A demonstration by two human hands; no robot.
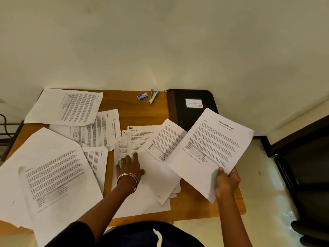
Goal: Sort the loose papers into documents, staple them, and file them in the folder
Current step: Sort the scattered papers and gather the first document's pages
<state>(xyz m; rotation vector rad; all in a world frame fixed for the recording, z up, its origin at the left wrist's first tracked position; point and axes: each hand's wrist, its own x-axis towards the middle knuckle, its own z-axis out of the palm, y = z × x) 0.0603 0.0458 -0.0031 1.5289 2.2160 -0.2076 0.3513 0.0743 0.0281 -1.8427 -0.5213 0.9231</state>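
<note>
Printed white papers lie scattered over a small wooden table point(142, 113). My right hand point(227, 182) pinches the lower corner of a sheet headed "Sample Health Report" point(210, 150), held up over the table's right side. My left hand point(130, 166) rests flat with fingers spread on the middle stack of papers point(153, 175). A black zip folder point(192, 111) with a white label lies shut at the back right. A blue stapler point(153, 96) and a small box of staples point(142, 96) sit at the back middle.
More sheets lie at the back left point(65, 106) and overhang the front left edge point(49, 175). The table stands against a pale wall. Dark furniture point(306, 166) stands on the right, across a strip of light floor.
</note>
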